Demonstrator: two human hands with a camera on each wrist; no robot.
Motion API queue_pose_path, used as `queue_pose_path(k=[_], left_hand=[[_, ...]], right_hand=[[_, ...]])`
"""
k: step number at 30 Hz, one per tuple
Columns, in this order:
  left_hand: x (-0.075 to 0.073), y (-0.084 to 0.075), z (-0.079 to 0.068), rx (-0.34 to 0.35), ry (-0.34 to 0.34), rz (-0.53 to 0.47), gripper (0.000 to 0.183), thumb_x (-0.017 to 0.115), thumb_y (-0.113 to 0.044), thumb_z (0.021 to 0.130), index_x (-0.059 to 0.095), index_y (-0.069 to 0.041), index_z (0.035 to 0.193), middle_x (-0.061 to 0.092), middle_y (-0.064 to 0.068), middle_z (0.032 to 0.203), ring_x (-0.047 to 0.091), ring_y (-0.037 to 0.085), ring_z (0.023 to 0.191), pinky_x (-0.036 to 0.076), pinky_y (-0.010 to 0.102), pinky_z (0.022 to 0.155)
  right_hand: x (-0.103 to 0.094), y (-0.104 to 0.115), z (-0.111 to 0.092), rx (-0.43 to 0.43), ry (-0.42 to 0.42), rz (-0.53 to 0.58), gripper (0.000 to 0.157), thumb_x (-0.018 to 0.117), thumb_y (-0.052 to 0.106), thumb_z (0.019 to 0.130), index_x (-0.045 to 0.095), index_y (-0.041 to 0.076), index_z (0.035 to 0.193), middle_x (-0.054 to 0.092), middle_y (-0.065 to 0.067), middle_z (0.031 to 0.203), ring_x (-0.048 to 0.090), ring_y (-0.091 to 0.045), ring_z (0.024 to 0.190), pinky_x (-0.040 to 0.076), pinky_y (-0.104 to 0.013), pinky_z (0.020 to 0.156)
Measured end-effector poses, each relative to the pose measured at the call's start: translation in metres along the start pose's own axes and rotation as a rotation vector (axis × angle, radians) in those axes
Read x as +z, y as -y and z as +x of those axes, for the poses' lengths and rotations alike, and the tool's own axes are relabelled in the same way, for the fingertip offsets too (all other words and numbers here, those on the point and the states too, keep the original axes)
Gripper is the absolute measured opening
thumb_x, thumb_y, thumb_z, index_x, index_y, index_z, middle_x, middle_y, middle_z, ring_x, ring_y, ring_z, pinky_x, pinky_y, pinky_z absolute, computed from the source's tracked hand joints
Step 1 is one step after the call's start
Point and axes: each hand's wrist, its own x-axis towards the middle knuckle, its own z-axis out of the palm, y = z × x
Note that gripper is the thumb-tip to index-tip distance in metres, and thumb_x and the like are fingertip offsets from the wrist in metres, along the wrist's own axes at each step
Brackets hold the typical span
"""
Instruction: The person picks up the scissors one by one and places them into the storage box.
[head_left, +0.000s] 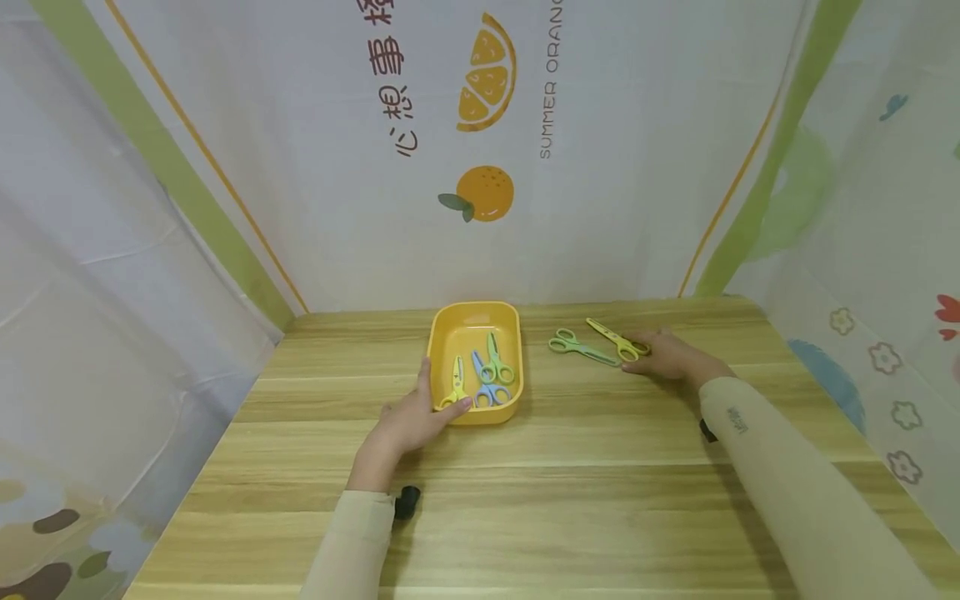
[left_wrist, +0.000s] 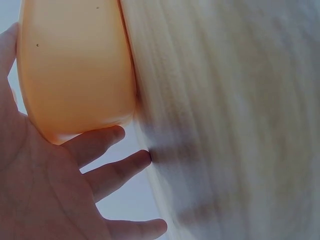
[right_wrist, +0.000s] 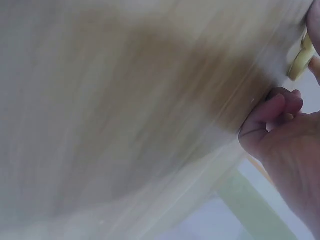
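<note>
My left hand (head_left: 411, 419) grips the near left corner of a yellow tray (head_left: 435, 337), its thumb over the near rim and index finger along the left wall. In the left wrist view the other fingers spread below the tray's wall (left_wrist: 80, 70). Inside lie yellow scissors (head_left: 458, 382), blue scissors (head_left: 482, 367) and green scissors (head_left: 492, 350). To the right, my right hand (head_left: 667, 356) pinches the handle of another pair of yellow scissors (head_left: 611, 336); its lower fingers are curled in the right wrist view. More green scissors (head_left: 581, 347) lie beside these, partly under their handle.
Everything stands on a wood-grain table (head_left: 570, 492). A white curtain (head_left: 600, 217) with orange prints hangs along the back edge, and other printed sheets close off both sides. A small black device (head_left: 407, 502) sits at the left wrist.
</note>
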Motion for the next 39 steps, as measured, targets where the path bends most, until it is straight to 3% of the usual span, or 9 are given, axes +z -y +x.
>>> queue_pose_path(k=[7, 12, 14, 18, 23, 34, 39], left_hand=[[-0.002, -0.001, -0.001, 0.0, -0.002, -0.002, 0.12, 0.053, -0.079, 0.097, -0.014, -0.01, 0.171, 0.042, 0.025, 0.167, 0.051, 0.049, 0.147, 0.013, 0.084, 0.122], [-0.003, -0.001, -0.001, 0.006, 0.013, -0.008, 0.121, 0.051, -0.08, 0.098, -0.016, -0.01, 0.17, 0.037, 0.025, 0.169, 0.049, 0.05, 0.148, 0.013, 0.083, 0.122], [-0.004, -0.001, -0.001, 0.006, 0.011, -0.014, 0.122, 0.05, -0.081, 0.097, -0.017, -0.01, 0.17, 0.035, 0.025, 0.17, 0.048, 0.05, 0.149, 0.012, 0.083, 0.123], [-0.005, 0.001, 0.0, 0.002, 0.014, 0.001, 0.124, 0.047, -0.085, 0.095, -0.018, -0.01, 0.169, 0.035, 0.025, 0.17, 0.05, 0.051, 0.147, 0.012, 0.083, 0.123], [-0.002, 0.001, 0.0, 0.004, 0.023, 0.001, 0.125, 0.047, -0.086, 0.094, -0.017, -0.01, 0.17, 0.038, 0.025, 0.169, 0.052, 0.051, 0.146, 0.014, 0.083, 0.122], [0.001, -0.001, -0.001, 0.005, 0.027, 0.001, 0.124, 0.05, -0.084, 0.095, -0.015, -0.009, 0.17, 0.039, 0.026, 0.167, 0.052, 0.052, 0.145, 0.012, 0.084, 0.122], [0.0, -0.001, -0.001, 0.005, 0.021, -0.004, 0.124, 0.05, -0.083, 0.096, -0.016, -0.009, 0.17, 0.039, 0.027, 0.167, 0.053, 0.052, 0.144, 0.012, 0.084, 0.122]], right_hand=[[-0.002, 0.001, -0.001, -0.006, 0.0, -0.03, 0.076, 0.069, 0.042, 0.104, 0.039, 0.003, 0.163, 0.054, -0.035, 0.142, 0.05, -0.048, 0.128, 0.045, -0.07, 0.106], [-0.005, 0.001, 0.001, -0.033, 0.0, -0.039, 0.075, 0.071, 0.037, 0.103, 0.041, 0.002, 0.162, 0.062, -0.017, 0.105, 0.054, -0.03, 0.098, 0.048, -0.055, 0.096], [-0.008, 0.002, 0.002, -0.058, -0.007, -0.048, 0.073, 0.071, 0.035, 0.103, 0.042, 0.0, 0.161, 0.063, -0.013, 0.1, 0.055, -0.028, 0.093, 0.048, -0.054, 0.096], [-0.009, 0.006, 0.003, -0.064, 0.012, -0.053, 0.073, 0.07, 0.034, 0.104, 0.042, -0.002, 0.16, 0.069, -0.022, 0.119, 0.061, -0.034, 0.108, 0.047, -0.065, 0.109], [-0.004, 0.005, -0.001, -0.049, 0.013, -0.03, 0.073, 0.07, 0.033, 0.104, 0.041, -0.003, 0.16, 0.061, -0.035, 0.144, 0.056, -0.052, 0.137, 0.039, -0.071, 0.118], [0.0, 0.002, -0.007, -0.009, -0.022, -0.019, 0.075, 0.074, 0.036, 0.101, 0.045, -0.003, 0.158, 0.049, -0.037, 0.156, 0.04, -0.062, 0.146, 0.035, -0.074, 0.119], [0.0, 0.003, -0.005, -0.024, -0.045, -0.014, 0.074, 0.076, 0.034, 0.1, 0.047, -0.005, 0.156, 0.052, -0.038, 0.152, 0.045, -0.061, 0.144, 0.037, -0.073, 0.119]])
